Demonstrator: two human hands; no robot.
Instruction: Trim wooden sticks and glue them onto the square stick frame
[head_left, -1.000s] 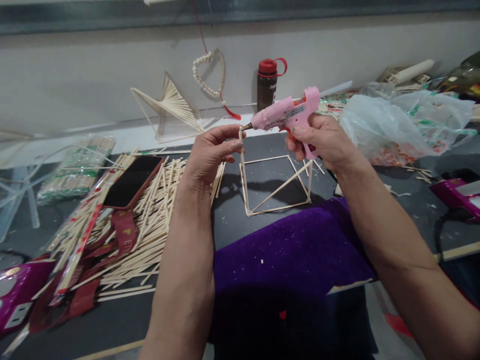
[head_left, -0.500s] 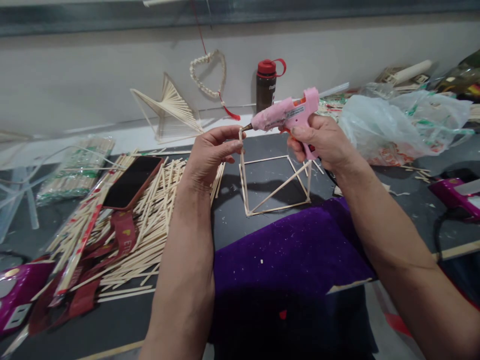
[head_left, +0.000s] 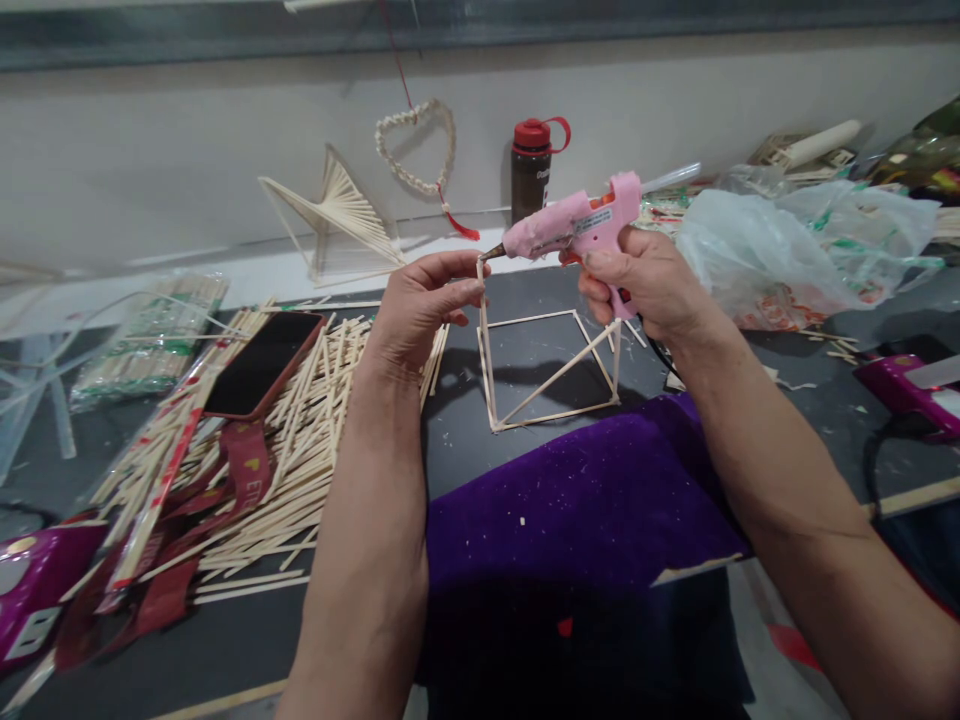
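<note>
My right hand (head_left: 637, 275) is wrapped round the handle of a pink hot glue gun (head_left: 559, 228), its nozzle pointing left. The nozzle tip is at the top end of an upright wooden stick (head_left: 482, 285), which my left hand (head_left: 433, 295) pinches between thumb and fingers. That stick rises from the left side of a square stick frame (head_left: 555, 412) lying on the dark table. On the frame's right side, a short upright and a slanting stick (head_left: 559, 372) meet near the top. Whether fresh glue is on the stick end is too small to tell.
Loose sticks (head_left: 300, 470) are heaped at left, with a phone (head_left: 264, 362) on them. A purple cloth (head_left: 570, 490) lies in front. Behind stand a bottle (head_left: 531, 175) and a fanned stick model (head_left: 337, 220). Plastic bags (head_left: 795, 250) lie at right.
Almost everything is the same. The glue gun has tilted slightly, its nozzle staying at the stick's top; my left hand keeps its pinch.
</note>
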